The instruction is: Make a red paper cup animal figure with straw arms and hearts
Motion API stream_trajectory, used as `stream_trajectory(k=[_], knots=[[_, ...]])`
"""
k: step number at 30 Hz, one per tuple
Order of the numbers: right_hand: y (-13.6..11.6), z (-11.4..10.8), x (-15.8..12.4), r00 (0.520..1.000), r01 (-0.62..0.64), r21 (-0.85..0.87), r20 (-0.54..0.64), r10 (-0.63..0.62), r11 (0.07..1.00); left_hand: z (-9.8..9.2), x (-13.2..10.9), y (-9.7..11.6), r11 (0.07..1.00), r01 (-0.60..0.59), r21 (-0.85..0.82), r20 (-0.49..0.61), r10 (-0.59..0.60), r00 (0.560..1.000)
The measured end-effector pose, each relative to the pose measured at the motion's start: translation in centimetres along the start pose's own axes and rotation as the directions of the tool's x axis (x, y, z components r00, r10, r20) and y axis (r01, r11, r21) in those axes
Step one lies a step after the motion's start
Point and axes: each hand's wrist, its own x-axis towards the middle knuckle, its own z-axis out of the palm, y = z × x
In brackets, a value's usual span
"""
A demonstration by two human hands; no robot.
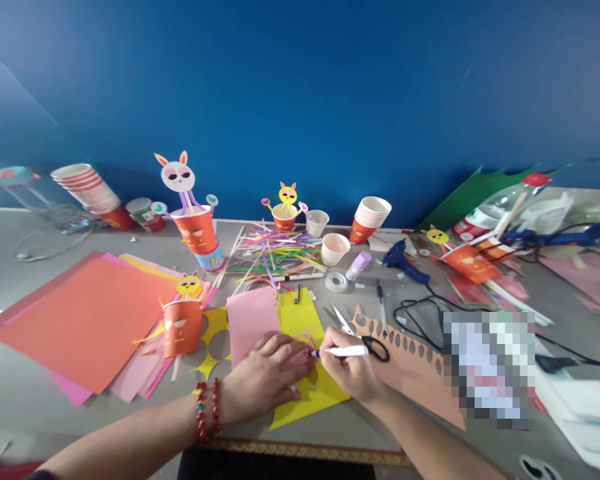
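Observation:
My right hand is closed around a white marker with a dark purple tip end, held nearly level. The tip touches a small pink paper piece by my left fingertips; its full outline is partly hidden. My left hand lies flat with fingers stretched over a light pink sheet and a yellow sheet, pressing them to the table. Two red bead bracelets circle my left wrist. Scissors with black handles lie just beyond my right hand, across an orange sheet with oval cutouts along one edge.
Orange-red sheets spread at left beside a cup with a yellow paper figure. A taller rabbit cup figure, colourful pipe cleaners, a tape roll and a glue stick stand behind. Blue glue gun trails black cable rightward.

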Motion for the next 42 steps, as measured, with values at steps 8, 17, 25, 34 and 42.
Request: stream_trajectory(k=[8,17,25,34,42], knots=[[-0.11,-0.10,-0.01,1.000,-0.001,0.002,0.030,0.001,1.000,-0.14,0.11,0.08,1.000,0.017,-0.025,0.034,-0.016,0.999],[-0.05,0.05,0.15,0.999,0.016,-0.024,0.039,-0.015,1.000,-0.18,0.14,0.11,0.999,0.021,-0.029,0.051,-0.019,0.999],[-0.24,-0.06,0.32,0.999,0.002,-0.020,0.039,-0.002,1.000,-0.18,0.05,0.13,1.000,0.022,-0.020,0.035,-0.022,0.999],[-0.27,0.02,0.37,0.999,0.005,-0.017,0.043,-0.004,1.000,-0.28,0.14,0.19,0.999,0.027,-0.025,0.037,-0.026,0.999],[-0.18,-0.01,0.15,0.999,0.002,-0.002,0.039,-0.002,1.000,-0.18,0.09,0.14,1.000,0.016,-0.020,0.018,-0.015,1.000]])
